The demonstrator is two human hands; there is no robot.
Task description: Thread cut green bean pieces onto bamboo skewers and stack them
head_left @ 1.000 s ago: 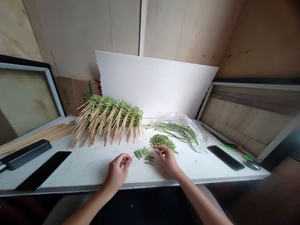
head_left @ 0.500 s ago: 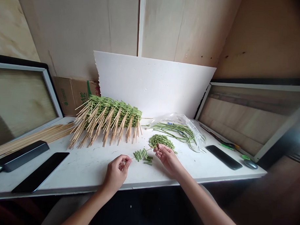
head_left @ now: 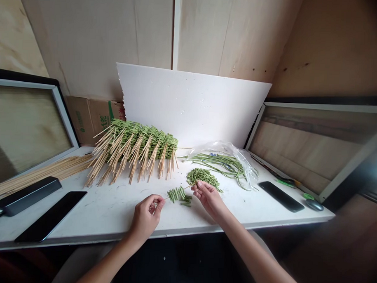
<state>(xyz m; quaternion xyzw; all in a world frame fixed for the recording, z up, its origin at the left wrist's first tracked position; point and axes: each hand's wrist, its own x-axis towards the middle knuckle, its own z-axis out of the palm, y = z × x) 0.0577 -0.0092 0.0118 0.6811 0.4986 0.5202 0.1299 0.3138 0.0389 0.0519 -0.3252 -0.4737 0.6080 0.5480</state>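
My left hand (head_left: 147,214) pinches the near end of a thin bamboo skewer (head_left: 166,198) just above the table. Short cut green bean pieces (head_left: 176,194) sit side by side along the skewer. At its far end the fingers of my right hand (head_left: 207,196) are closed on a small green bean piece (head_left: 192,184), partly hidden by the fingertips. Beneath the skewer a few loose bean pieces (head_left: 186,201) lie on the white table (head_left: 118,213). A heap of cut beans (head_left: 204,177) is just behind my right hand.
Filled bean skewers (head_left: 139,144) are stacked at the back left, beside bare bamboo skewers (head_left: 48,169). Long whole beans (head_left: 220,164) lie by a clear plastic bag (head_left: 234,151). Dark phone-like slabs (head_left: 51,217) and a mouse (head_left: 314,205) rest near the edges. A white board (head_left: 196,108) stands behind.
Both hands stay almost in place around the skewer. The right fingertips have shifted slightly at its far end, and a light green piece now shows there.
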